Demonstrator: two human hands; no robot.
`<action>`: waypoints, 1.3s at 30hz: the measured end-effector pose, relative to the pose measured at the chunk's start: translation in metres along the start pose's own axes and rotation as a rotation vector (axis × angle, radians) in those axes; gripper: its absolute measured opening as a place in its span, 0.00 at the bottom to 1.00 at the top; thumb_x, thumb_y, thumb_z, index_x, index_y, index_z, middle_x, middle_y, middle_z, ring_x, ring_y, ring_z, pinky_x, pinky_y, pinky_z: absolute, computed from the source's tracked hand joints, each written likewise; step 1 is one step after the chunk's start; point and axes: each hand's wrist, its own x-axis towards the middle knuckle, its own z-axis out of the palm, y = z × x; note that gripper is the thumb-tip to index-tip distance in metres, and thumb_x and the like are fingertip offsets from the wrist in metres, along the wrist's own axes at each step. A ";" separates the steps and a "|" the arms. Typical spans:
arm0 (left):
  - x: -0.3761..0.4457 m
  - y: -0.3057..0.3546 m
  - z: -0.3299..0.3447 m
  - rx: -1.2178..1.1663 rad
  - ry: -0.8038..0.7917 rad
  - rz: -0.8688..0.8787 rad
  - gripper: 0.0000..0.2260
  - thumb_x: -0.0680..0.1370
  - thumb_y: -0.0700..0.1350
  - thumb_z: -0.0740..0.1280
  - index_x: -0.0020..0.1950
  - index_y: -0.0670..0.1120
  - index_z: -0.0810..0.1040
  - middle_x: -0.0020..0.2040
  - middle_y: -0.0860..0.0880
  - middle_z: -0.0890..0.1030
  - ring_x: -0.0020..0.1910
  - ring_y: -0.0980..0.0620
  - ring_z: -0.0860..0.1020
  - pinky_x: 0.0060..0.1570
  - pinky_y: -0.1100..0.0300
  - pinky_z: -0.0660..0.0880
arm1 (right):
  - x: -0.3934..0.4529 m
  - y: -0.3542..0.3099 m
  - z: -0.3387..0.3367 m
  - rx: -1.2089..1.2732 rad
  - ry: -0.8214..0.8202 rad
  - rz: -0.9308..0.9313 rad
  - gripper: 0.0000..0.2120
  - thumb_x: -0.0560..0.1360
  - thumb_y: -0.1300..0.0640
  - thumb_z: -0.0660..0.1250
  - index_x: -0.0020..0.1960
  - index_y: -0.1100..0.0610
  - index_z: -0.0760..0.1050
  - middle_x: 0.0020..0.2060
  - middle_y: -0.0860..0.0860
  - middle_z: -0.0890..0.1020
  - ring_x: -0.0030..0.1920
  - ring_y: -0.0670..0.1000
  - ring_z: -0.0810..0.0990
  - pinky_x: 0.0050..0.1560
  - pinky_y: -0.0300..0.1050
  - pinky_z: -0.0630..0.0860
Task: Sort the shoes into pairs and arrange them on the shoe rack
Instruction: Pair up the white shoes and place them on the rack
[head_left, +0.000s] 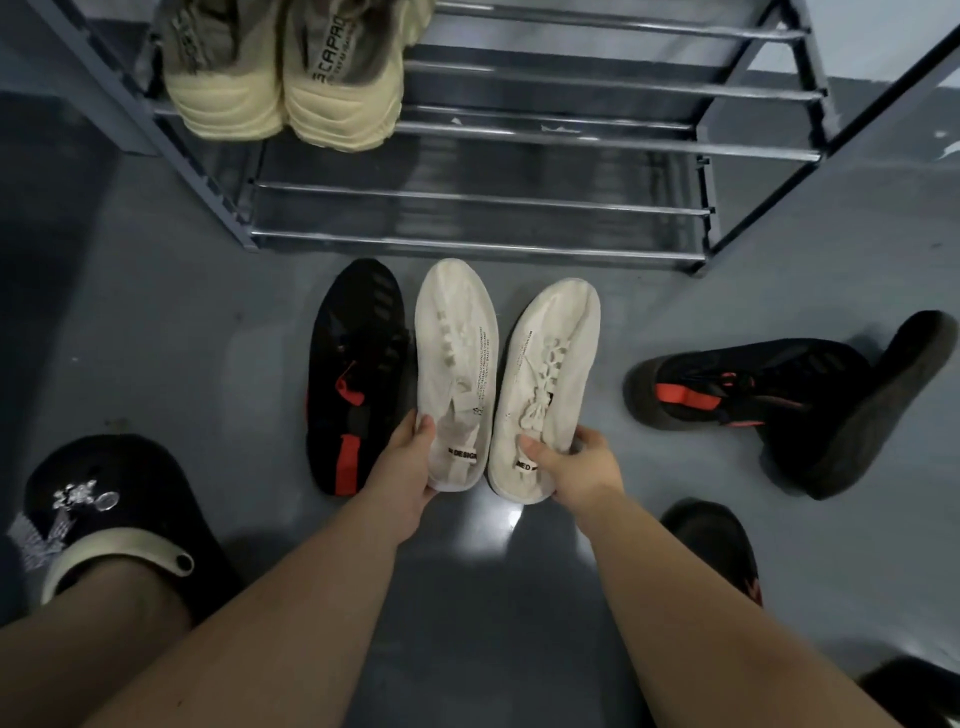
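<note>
While a khaki pair (283, 67) is kept on the shoe rack (519, 140), the heel of the left white shoe (454, 364) is gripped by the left hand (410, 462) and that of the right white shoe (545, 379) by the right hand (582, 470), toes toward the rack, with one black-and-red shoe (353, 374) just beside and its mate (753, 384) tipped over well apart on the floor (182, 312).

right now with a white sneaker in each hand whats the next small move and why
Probably lift both white sneakers onto the rack's free bars: left hand and right hand each grip a heel, and they already match.
</note>
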 end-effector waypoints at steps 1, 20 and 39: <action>0.000 0.000 0.000 -0.006 -0.001 0.001 0.18 0.81 0.52 0.59 0.71 0.57 0.67 0.65 0.51 0.76 0.61 0.48 0.76 0.62 0.47 0.73 | 0.000 0.000 -0.001 0.034 -0.007 0.013 0.36 0.65 0.53 0.78 0.68 0.60 0.67 0.61 0.53 0.78 0.58 0.55 0.79 0.62 0.55 0.75; -0.019 -0.015 0.044 0.106 -0.103 0.020 0.17 0.82 0.50 0.56 0.71 0.53 0.67 0.62 0.50 0.77 0.55 0.49 0.77 0.47 0.55 0.76 | -0.027 0.027 -0.090 0.214 -0.105 -0.147 0.18 0.73 0.61 0.71 0.62 0.58 0.77 0.50 0.52 0.85 0.49 0.50 0.83 0.53 0.47 0.80; -0.040 0.017 0.003 0.330 -0.156 0.207 0.21 0.72 0.61 0.68 0.57 0.47 0.79 0.54 0.49 0.83 0.53 0.51 0.81 0.57 0.57 0.76 | -0.044 -0.024 -0.004 0.062 -0.227 -0.305 0.14 0.72 0.56 0.73 0.56 0.59 0.80 0.46 0.52 0.85 0.48 0.52 0.84 0.56 0.51 0.79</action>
